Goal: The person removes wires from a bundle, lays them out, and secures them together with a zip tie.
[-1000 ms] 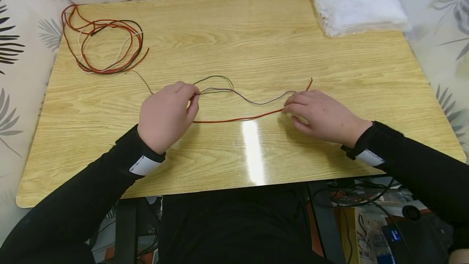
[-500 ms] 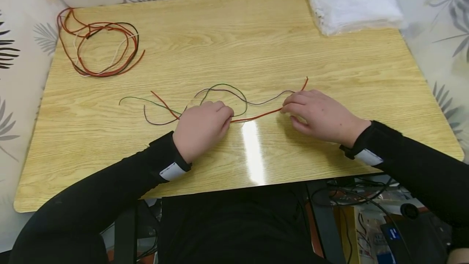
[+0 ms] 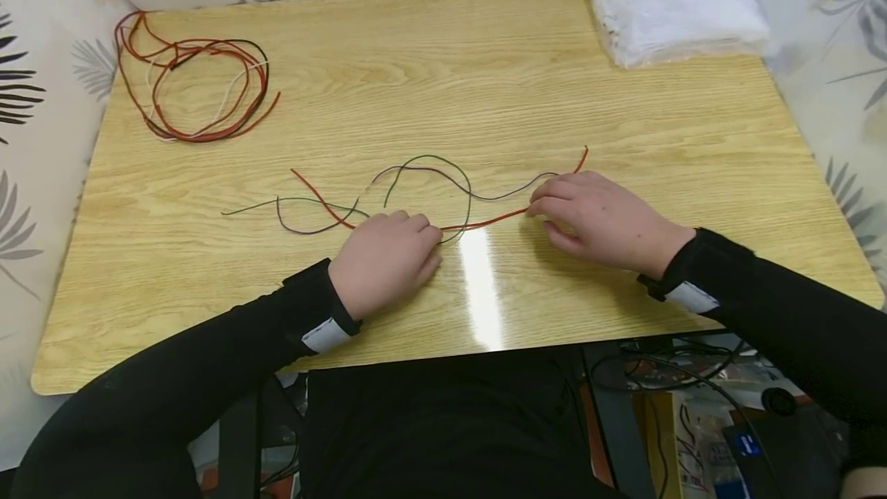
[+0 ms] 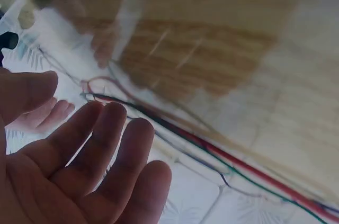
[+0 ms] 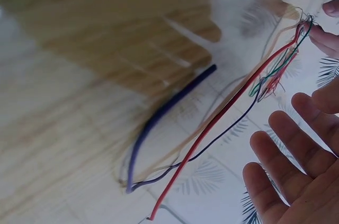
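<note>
Worktop (image 3: 624, 98): light wood grain, glossy, rounded corners. Bright glare streak (image 3: 480, 283) near front edge, from light overhead. Wall covering (image 3: 41, 175) behind and on both sides: pale, grey and dark leaf print, panel seams at top. White fluffy stack (image 3: 672, 2) in clear wrap at far right corner. Coil of red, black, white wires (image 3: 197, 87) at far left corner. Below front edge, right: dark clutter, cables (image 3: 665, 372), blue-labelled item (image 3: 744, 445).
</note>
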The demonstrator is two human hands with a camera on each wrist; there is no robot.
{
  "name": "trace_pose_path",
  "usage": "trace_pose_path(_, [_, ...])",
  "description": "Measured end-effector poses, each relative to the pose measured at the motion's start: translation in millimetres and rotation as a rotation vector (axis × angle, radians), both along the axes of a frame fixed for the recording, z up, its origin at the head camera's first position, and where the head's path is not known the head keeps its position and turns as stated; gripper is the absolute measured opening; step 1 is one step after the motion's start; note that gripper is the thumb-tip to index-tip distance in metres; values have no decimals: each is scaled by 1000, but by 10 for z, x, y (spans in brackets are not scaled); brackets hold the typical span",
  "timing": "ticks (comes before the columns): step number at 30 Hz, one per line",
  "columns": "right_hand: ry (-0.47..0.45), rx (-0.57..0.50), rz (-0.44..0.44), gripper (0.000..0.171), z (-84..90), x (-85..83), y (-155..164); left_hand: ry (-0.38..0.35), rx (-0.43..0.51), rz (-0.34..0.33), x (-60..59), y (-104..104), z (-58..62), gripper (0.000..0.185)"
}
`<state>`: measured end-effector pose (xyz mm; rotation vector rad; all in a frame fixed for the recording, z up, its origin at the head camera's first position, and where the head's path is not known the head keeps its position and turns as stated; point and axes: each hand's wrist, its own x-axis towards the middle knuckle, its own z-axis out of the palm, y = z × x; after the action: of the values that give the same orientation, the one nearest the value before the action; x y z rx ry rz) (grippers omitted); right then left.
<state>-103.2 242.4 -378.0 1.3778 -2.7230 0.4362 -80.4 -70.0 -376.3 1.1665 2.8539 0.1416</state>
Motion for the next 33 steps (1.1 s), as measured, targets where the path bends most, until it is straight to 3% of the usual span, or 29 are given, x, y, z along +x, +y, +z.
trace_pose_path(3, [7,-14,22,21,1,-46,-79,-2,30,31,10,-165,54,24])
trace_pose_path(6, [18,-39,40,20,22,-107,-176,40,81,90,-20,-413,123,28])
trace_pose_path(10, [9,-35,30,19,89,-209,-351,100,115,231,-91,-785,156,29])
trace_pose_path(14, [-5,36,11,21,151,-348,-618,73,82,342,-170,-1055,95,29])
trace_pose_path(22, [-20,200,76,23,108,-639,-1353,23,30,316,-311,-1253,-149,34])
trace_pose_path(27, [55,255,141,18,34,-740,-1687,0,-12,317,-339,-1268,-162,37])
trace_pose_path(33, [83,349,154,9,-49,-832,-1896,-14,-42,312,-344,-1281,-130,35])
